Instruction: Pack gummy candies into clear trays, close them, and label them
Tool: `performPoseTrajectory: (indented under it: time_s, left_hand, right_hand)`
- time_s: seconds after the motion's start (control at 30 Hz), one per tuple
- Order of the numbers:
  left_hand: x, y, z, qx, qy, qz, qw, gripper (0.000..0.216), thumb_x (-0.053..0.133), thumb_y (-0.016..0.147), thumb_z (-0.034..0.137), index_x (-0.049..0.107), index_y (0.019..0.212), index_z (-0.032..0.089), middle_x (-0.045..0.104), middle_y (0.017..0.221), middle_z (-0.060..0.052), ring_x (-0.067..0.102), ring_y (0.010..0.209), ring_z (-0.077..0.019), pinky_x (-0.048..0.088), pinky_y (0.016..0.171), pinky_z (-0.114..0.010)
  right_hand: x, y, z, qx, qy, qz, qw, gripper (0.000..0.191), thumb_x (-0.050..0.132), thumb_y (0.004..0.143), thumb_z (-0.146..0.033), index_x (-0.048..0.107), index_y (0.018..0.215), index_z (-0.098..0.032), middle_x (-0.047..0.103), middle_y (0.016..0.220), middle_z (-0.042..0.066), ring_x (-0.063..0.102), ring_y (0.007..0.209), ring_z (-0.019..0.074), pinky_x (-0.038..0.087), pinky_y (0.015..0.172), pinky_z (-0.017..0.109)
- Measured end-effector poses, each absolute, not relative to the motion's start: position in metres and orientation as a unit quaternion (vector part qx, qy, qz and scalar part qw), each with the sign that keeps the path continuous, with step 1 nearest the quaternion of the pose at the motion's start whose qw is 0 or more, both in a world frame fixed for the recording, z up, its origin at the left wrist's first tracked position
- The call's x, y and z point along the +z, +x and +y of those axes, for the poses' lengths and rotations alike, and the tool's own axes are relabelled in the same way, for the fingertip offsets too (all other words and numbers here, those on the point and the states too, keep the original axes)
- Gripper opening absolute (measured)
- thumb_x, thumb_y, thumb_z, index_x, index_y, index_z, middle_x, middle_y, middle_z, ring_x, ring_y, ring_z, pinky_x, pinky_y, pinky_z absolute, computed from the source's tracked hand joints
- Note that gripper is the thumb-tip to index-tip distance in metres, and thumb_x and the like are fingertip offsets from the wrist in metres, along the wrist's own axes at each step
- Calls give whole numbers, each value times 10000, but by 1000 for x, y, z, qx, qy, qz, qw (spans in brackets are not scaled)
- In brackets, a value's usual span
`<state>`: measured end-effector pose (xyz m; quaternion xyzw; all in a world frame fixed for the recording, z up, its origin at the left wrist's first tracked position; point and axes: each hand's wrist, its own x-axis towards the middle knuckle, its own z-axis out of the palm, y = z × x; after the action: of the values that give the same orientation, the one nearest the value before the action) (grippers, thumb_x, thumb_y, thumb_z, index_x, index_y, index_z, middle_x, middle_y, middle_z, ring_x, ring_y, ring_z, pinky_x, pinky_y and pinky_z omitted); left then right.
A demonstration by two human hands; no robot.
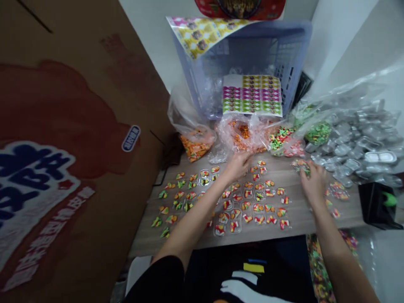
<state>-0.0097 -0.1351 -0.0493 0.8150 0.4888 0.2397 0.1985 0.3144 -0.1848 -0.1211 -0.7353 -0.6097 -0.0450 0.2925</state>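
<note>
Pale walls enclose a corner workspace seen from the head view, where a grey-brown woodgrain tabletop [298,219] runs beside a tall brown cardboard box [126,210] with red printing and blue-and-white lettering. Beyond the tabletop's back edge is a lilac-blue plastic basket [193,80], with a sheet of pink, yellow and green printed labels [252,101] at its front.

Along the back edge sit a clear plastic bag of orange pieces [195,146] at the left, another clear bag with small orange pieces [243,131] at the middle, and green, red and pink pieces [280,138] in clear plastic to its right. Small clear plastic trays with colourful pieces [235,213] stand in rows from near the left edge past the middle, some close to the front edge. Near the back right corner lies a heap of clear empty plastic containers [356,143]; a black tape dispenser [374,206] is by the right edge.

The left hand [237,166] reaches to the middle orange bag, its fingertips too indistinct to tell whether they grip anything. The right hand [313,182] has curled fingers beside a clear tray of mixed pieces [299,165]; whether they pinch it cannot be told.
</note>
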Motion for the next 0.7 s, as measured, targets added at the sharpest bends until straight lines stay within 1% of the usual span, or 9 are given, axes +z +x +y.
performPoseTrajectory:
  time_s: [0.07, 0.13, 0.2, 0.3, 0.37, 0.43, 0.53, 0.63, 0.7]
  left_hand:
    - [-37, -26, -119, 282, 781, 530, 171, 256, 482, 973, 196, 730, 1036, 189, 759, 1039, -62, 687, 987, -193, 510, 908, -299]
    - [-25, -48, -101, 340, 728, 580, 138, 232, 499, 950, 180, 730, 976, 186, 758, 983, -49, 681, 935, -183, 503, 885, -289]
    - [-15, -70, -82, 402, 663, 622, 106, 232, 496, 944, 176, 727, 968, 181, 755, 966, -44, 672, 911, -174, 500, 877, -281]
    - [-5, -93, -53, 451, 615, 639, 99, 243, 497, 938, 187, 733, 998, 175, 759, 996, -49, 672, 929, -172, 502, 886, -277]
    - [-4, -97, -30, 437, 613, 645, 133, 274, 510, 920, 171, 739, 1069, 179, 761, 1073, -47, 679, 988, -171, 500, 912, -269]
    - [-5, -96, -7, 396, 601, 671, 177, 342, 504, 899, 133, 732, 1148, 179, 754, 1152, -48, 683, 1042, -170, 499, 929, -258]
    - [-12, -95, 27, 366, 574, 709, 185, 386, 499, 872, 90, 721, 1185, 129, 746, 1177, -108, 692, 1070, -206, 508, 923, -283]
    - [-20, -103, 57, 342, 557, 737, 171, 399, 545, 852, 88, 693, 1223, 90, 719, 1219, -175, 680, 1125, -258, 504, 944, -326]
    - [-25, -109, 76, 323, 560, 746, 159, 458, 587, 842, 110, 645, 1295, 89, 668, 1309, -205, 640, 1202, -288, 482, 997, -362]
  right_hand:
    - [-122, 318, -198, -22, -714, -625, 316, 474, 457, 897, -444, 696, 1191, -159, 664, 1204, 184, 556, 1174, 337, 422, 1016, 514]
    - [-123, 323, -214, 2, -707, -623, 334, 461, 456, 891, -481, 727, 1114, -181, 700, 1118, 162, 602, 1105, 335, 449, 983, 508]
    - [-124, 328, -229, 18, -715, -603, 353, 462, 475, 878, -534, 744, 1064, -208, 720, 1072, 144, 628, 1046, 337, 465, 958, 507]
    - [-123, 331, -245, 41, -722, -579, 376, 486, 489, 854, -587, 755, 1027, -218, 728, 1070, 144, 639, 1049, 351, 478, 937, 510]
    - [-120, 326, -251, 66, -724, -568, 385, 489, 489, 845, -595, 755, 1023, -225, 732, 1069, 140, 645, 1055, 353, 487, 924, 504]
    - [-116, 319, -255, 99, -730, -551, 392, 482, 502, 831, -597, 751, 1030, -235, 736, 1090, 132, 663, 1012, 346, 504, 880, 489]
    - [-110, 310, -260, 143, -741, -524, 395, 481, 526, 799, -616, 744, 1037, -259, 735, 1143, 116, 686, 971, 351, 523, 830, 494]
    - [-110, 312, -268, 171, -745, -510, 395, 455, 550, 767, -644, 739, 1017, -315, 746, 1150, 87, 679, 1073, 386, 531, 893, 536]
    - [-115, 321, -276, 188, -755, -494, 388, 441, 578, 740, -655, 741, 1014, -350, 751, 1161, 65, 667, 1131, 405, 539, 927, 570]
